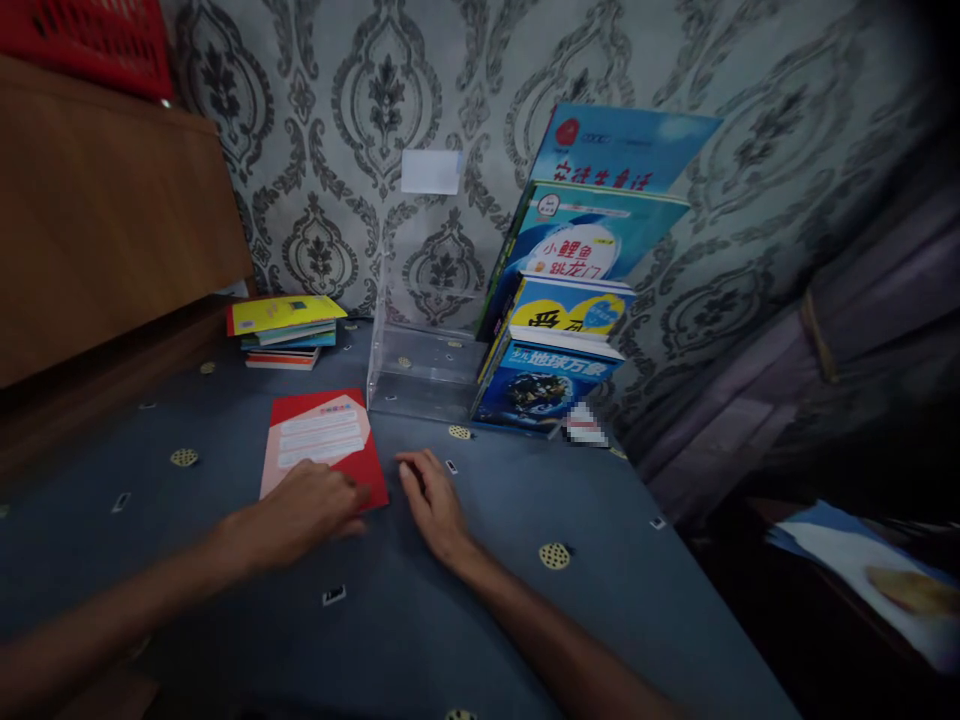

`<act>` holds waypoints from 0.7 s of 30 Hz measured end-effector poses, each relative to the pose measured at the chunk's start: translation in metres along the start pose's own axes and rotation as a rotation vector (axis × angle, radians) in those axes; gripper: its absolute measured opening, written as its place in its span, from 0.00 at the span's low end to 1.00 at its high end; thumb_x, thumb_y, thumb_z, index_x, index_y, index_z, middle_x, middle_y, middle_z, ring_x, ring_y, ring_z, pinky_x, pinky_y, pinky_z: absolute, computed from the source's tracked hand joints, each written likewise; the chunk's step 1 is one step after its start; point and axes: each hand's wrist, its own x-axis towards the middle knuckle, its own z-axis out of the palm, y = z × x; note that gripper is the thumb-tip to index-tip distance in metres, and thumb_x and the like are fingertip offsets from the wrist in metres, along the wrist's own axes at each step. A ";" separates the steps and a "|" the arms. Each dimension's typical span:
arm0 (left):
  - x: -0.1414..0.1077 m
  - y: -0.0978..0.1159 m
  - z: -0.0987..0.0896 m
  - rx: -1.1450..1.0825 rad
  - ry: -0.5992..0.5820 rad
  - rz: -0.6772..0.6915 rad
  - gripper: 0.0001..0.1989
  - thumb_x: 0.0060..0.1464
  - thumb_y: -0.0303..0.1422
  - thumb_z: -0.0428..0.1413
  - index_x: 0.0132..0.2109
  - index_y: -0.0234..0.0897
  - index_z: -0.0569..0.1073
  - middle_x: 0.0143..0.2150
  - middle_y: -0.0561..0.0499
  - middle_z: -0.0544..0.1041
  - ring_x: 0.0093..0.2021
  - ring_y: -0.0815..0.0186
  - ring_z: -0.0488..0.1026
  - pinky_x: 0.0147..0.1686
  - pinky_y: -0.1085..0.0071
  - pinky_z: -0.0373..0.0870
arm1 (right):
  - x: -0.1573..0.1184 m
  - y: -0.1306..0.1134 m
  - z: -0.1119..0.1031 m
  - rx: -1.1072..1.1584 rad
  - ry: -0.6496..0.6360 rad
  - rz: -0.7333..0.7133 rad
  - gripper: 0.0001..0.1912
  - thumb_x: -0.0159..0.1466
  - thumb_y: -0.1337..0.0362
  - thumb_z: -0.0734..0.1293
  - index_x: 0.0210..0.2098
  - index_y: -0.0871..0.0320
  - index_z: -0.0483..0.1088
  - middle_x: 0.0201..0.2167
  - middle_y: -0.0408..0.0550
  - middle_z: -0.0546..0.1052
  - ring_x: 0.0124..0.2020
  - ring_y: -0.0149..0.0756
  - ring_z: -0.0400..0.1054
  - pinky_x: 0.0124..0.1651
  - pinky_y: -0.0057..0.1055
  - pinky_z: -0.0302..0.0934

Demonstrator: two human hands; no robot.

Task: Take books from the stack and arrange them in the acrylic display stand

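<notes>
A red book or booklet with a pale printed panel lies flat on the cloth-covered table. Over its lower edge is my left hand, palm down, with bent fingers a little apart and slightly blurred; whether it touches the cover I cannot tell. Just right of the book, my right hand rests on its side on the tablecloth, thumb and fingers apart, holding nothing. Behind the hands stands a clear stepped display rack. Its right side holds several upright books, with a blue earth book in front.
A small book stack, topped by a yellow book, lies at the back left. A wooden cabinet with a red basket on it borders the left. Beyond the table's right edge are a curtain and papers.
</notes>
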 end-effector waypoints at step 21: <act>0.027 -0.092 0.010 -0.181 0.028 -0.387 0.26 0.58 0.54 0.51 0.52 0.40 0.75 0.48 0.43 0.81 0.48 0.51 0.77 0.41 0.65 0.66 | 0.006 0.006 -0.037 -0.451 -0.154 -0.016 0.10 0.70 0.67 0.60 0.44 0.56 0.73 0.44 0.51 0.78 0.47 0.42 0.71 0.52 0.39 0.60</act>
